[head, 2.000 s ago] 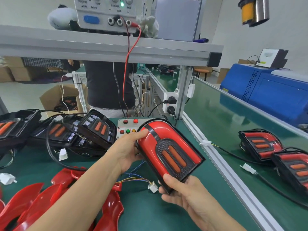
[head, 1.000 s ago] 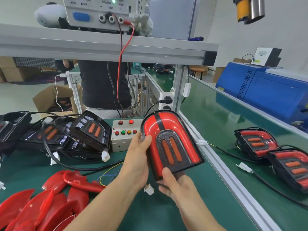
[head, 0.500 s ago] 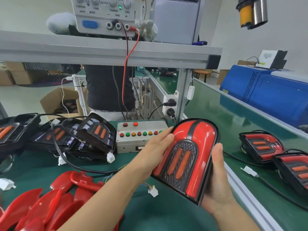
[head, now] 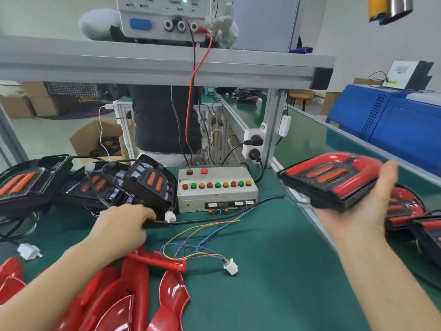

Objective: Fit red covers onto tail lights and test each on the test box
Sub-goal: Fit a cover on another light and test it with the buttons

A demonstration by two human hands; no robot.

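My right hand (head: 358,211) holds a tail light with its red cover fitted (head: 334,180), lying flat on the palm out over the conveyor at the right. My left hand (head: 121,225) reaches to the foot of the nearest uncovered black tail light (head: 150,182), with its fingertips at that light's black cable and white plug (head: 170,216). Whether the fingers grip the cable is unclear. The grey test box (head: 214,194) with its coloured buttons stands in the middle. Its loose wire lead ends in a white connector (head: 230,266) on the mat. Several loose red covers (head: 133,295) lie at the front left.
More uncovered tail lights (head: 26,185) lean in a row at the left. Covered tail lights (head: 403,206) lie on the conveyor belt at the right, beyond an aluminium rail (head: 307,211). A power supply (head: 162,17) sits on the overhead shelf. A person stands behind the bench.
My left hand has let go of the covered tail light and moved left to the uncovered one. My right hand has carried the covered tail light to the right, over the conveyor.
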